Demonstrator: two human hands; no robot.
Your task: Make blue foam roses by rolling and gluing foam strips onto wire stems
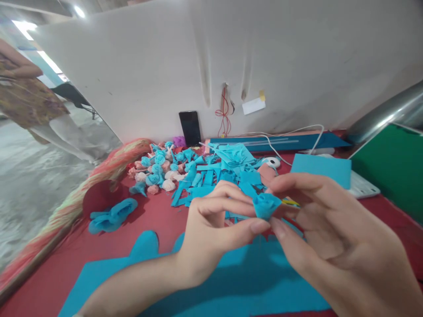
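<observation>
Both of my hands meet over the red table (155, 215), pinching a small rolled blue felt rose (266, 205) between them. My left hand (214, 233) grips it from the left with thumb and curled fingers. My right hand (324, 237) closes on it from the right with thumb and fingertips. Under my hands lies a large blue felt sheet (211, 286).
A heap of blue felt strips (224, 171) and a pile of finished blue and pink roses (161, 169) lie behind. A cut blue piece (112, 215) rests at left. A black phone (190, 127) leans on the white wall. A person (29, 97) stands at far left.
</observation>
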